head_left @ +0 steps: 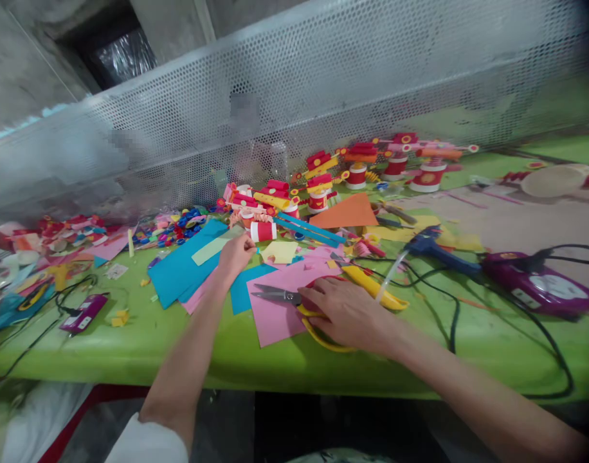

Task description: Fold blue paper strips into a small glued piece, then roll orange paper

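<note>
My left hand (236, 258) is closed in a pinch above the paper sheets, with a tiny bluish bit at its fingertips that is too small to name. Just beyond it a red and white paper cup (263, 231) lies on its side. My right hand (350, 312) is wrapped over the handles of yellow-handled scissors (278, 294), whose dark blades point left. Under the blades is a pink paper sheet (270, 325). Blue paper (172, 276) lies left of my left hand, and a pale yellow paper piece (280, 252) to its right.
Finished paper-cup figures (427, 177) stand along a perforated metal screen (294, 83). On the right are a blue glue gun (442, 251), a purple power strip (540, 286) and looping black cables. An orange sheet (347, 212) and colourful caps (179, 225) lie farther back. Another person's sleeve (44, 418) shows at left.
</note>
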`<state>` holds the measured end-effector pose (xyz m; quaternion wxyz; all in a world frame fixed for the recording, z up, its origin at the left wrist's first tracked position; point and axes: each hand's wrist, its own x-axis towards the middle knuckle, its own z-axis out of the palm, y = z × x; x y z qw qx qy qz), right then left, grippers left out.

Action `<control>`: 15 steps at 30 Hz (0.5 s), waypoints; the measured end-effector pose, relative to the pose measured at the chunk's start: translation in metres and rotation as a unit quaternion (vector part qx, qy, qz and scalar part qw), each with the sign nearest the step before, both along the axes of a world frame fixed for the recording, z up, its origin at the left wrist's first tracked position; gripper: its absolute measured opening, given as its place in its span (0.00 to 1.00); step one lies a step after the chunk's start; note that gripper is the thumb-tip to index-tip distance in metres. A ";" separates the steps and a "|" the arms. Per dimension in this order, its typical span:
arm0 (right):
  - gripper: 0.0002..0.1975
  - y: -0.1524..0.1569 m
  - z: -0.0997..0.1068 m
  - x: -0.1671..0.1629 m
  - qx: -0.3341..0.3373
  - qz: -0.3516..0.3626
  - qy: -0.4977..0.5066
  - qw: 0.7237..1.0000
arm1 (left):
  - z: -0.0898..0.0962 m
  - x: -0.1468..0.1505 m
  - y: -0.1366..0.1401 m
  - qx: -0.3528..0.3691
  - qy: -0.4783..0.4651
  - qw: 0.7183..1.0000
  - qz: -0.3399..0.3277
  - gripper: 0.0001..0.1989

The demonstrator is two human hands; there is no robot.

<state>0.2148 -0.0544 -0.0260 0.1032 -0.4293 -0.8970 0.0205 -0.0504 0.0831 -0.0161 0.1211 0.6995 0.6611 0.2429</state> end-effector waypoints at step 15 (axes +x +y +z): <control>0.17 0.001 0.004 0.003 -0.002 0.013 -0.045 0.999 | -0.020 -0.009 0.008 -0.013 0.097 0.995 0.018 0.15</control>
